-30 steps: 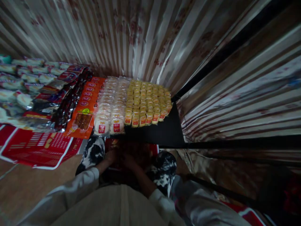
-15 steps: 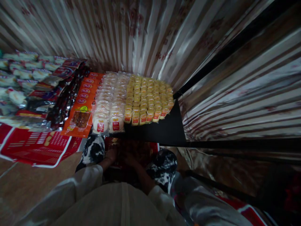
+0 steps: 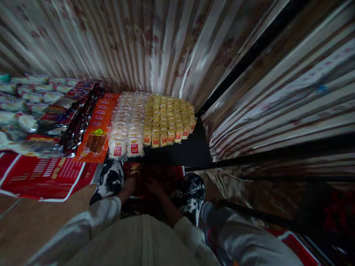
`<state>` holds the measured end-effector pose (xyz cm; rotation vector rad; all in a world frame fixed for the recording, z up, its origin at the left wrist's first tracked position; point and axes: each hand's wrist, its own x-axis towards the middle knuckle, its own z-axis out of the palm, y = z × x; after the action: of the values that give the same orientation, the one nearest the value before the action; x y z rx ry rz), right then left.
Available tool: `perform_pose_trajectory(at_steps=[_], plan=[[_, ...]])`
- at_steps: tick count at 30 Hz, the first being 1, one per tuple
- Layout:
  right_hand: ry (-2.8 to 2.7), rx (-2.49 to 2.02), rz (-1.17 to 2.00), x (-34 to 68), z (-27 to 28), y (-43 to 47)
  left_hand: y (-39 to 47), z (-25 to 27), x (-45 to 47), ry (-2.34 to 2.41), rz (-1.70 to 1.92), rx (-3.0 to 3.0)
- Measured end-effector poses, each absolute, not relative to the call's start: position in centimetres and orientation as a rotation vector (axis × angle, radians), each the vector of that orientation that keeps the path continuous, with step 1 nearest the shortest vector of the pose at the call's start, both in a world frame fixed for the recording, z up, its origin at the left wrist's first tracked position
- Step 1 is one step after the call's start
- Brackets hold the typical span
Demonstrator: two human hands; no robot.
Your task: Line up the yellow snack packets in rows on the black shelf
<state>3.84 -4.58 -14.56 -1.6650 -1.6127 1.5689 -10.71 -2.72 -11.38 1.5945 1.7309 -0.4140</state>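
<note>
Between my knees, low under the shelf edge, sits a red basket (image 3: pixel 178 170) whose dark contents I cannot make out. My left hand (image 3: pixel 129 184) is at its left side, close to a small pale item (image 3: pixel 135 167); its fingers are lost in shadow. Farther right, my right hand (image 3: pixel 152 186) reaches down into the basket, fingers also too dark to read. Above the hands, the black shelf (image 3: pixel 191 147) carries rows of yellow-wrapped small cakes (image 3: pixel 168 122), clear packs of round white pastries (image 3: pixel 126 129) and an orange snack packet (image 3: pixel 95 129).
Dark glossy packets (image 3: pixel 72 111) and white wrapped items (image 3: pixel 36 94) lie at the shelf's left. A second red basket (image 3: pixel 50 177) with white handles stands below them. Striped curtain (image 3: pixel 149 44) hangs behind, with a black pole (image 3: pixel 235 74) at right. Another person's grey-clad leg (image 3: pixel 249 236) is at lower right.
The view has tilted slightly, so the shelf goods sit a little lower and the right side has shifted left. Both hands stay low at the basket, with the right hand moved slightly.
</note>
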Motion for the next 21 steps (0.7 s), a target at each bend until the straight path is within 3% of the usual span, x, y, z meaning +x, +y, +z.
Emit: perform_pose_trajectory(at_steps=[11, 21], plan=[[-1.385, -1.666, 1.427, 4.9, -11.6, -3.8, -3.1, -7.5, -10.5, 1.837, 0.137, 1.378], [-1.230, -1.447, 1.405, 6.2, -7.3, -5.1, -4.8, -4.7, -8.6, 1.401, 0.727, 0.780]])
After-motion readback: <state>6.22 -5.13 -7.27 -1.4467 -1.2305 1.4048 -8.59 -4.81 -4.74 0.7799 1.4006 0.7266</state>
